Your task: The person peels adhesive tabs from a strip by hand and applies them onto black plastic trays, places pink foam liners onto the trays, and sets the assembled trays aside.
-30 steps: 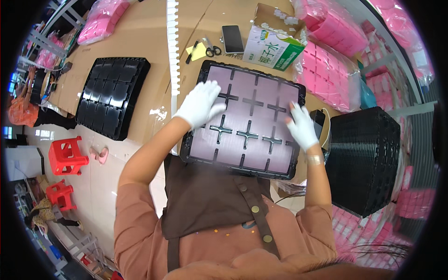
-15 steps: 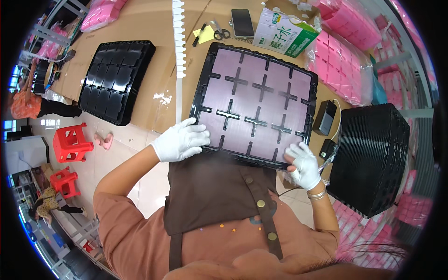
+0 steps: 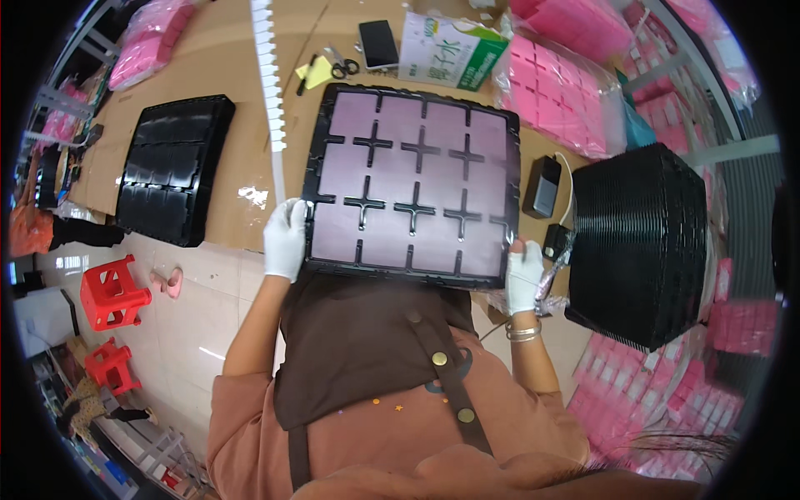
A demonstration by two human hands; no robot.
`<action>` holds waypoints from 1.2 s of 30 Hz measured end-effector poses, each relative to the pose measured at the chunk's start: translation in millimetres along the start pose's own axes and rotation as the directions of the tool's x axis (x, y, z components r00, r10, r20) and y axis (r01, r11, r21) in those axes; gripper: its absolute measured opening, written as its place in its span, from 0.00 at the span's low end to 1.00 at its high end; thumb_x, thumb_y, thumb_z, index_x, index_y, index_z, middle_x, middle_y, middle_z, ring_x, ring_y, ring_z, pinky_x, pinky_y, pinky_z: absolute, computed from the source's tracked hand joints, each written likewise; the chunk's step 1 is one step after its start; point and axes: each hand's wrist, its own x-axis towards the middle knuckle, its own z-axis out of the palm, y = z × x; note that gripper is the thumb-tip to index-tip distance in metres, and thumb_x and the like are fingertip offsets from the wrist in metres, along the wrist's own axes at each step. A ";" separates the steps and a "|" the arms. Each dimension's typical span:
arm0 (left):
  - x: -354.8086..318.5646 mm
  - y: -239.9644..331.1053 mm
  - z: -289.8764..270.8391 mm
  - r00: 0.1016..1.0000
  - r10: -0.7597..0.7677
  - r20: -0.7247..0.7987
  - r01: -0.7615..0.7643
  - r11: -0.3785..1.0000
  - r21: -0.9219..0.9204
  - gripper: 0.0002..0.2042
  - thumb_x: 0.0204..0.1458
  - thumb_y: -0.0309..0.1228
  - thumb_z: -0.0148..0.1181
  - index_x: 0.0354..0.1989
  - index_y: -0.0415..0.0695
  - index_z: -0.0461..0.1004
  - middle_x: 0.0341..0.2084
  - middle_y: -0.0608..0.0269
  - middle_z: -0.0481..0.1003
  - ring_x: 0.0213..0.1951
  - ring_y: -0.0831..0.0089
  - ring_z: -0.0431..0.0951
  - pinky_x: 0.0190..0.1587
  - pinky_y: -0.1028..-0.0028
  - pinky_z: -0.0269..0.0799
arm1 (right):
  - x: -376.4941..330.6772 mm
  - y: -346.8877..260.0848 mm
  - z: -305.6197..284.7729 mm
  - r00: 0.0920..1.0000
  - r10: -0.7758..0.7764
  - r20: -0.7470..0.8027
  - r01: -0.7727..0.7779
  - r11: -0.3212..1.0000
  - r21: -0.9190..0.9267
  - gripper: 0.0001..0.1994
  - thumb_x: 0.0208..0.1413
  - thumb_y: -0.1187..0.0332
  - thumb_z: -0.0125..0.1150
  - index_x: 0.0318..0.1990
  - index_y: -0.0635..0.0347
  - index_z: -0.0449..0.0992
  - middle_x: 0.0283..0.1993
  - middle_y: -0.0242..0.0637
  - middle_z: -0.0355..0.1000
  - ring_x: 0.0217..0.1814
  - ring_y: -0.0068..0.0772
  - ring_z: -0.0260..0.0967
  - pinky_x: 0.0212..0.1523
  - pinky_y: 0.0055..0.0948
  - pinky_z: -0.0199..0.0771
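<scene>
Fingers first: on the white-gloved left hand (image 3: 286,239) they're folded in close, holding the left edge of the black plastic tray (image 3: 400,275) near its lower corner. Over on the white-gloved right hand (image 3: 524,275), a bare fingertip pokes out against the right edge, low down too; a narrow hold, though how far it wraps underneath I can't tell!

So the tray sits squarely between those two hands, over the near edge of the cardboard-covered table (image 3: 227,218) and right in front of the brown apron (image 3: 358,350). Light, I'd judge, and fairly stiff at the rim, with some flex across the middle. The mauve panels (image 3: 392,171) between the cross-shaped ribs (image 3: 414,208) have a sheen, so probably slippery and easily scuffed; best hold is the two side rims, right where these hands are.

Outward now: wrists roughly level, right one wearing silver bangles (image 3: 523,333), both forearms rising from below, the left leaning inward, the right nearly straight, elbows spread either side of the apron
</scene>
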 end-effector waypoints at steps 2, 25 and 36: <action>-7.0 18.3 0.8 0.998 -0.026 -0.060 0.031 0.997 0.077 0.17 0.61 0.37 0.51 0.44 0.32 0.73 0.33 0.50 0.78 0.38 0.67 0.78 0.44 0.70 0.71 | -6.3 3.4 5.2 0.988 0.000 -0.155 0.005 1.000 0.031 0.21 0.61 0.54 0.53 0.42 0.70 0.72 0.40 0.46 0.70 0.44 0.42 0.67 0.48 0.37 0.65; 38.0 -1.5 -226.4 0.375 0.794 -0.480 -0.233 0.581 0.780 0.06 0.47 0.25 0.68 0.32 0.42 0.77 0.21 0.61 0.71 0.22 0.68 0.72 0.26 0.73 0.68 | -46.6 -314.4 5.7 -0.298 -0.926 0.234 -0.746 0.378 0.548 0.37 0.34 0.30 0.66 0.29 0.61 0.68 0.31 0.33 0.64 0.33 0.30 0.63 0.35 0.26 0.62; 79.3 -115.7 -135.9 0.838 0.518 -0.172 -0.027 0.354 0.935 0.10 0.55 0.42 0.55 0.44 0.59 0.75 0.27 0.62 0.73 0.26 0.63 0.75 0.23 0.63 0.71 | -26.3 -322.5 11.1 -0.300 -0.871 0.389 -0.654 0.485 0.581 0.33 0.38 0.31 0.64 0.25 0.56 0.69 0.31 0.34 0.63 0.33 0.36 0.62 0.37 0.30 0.59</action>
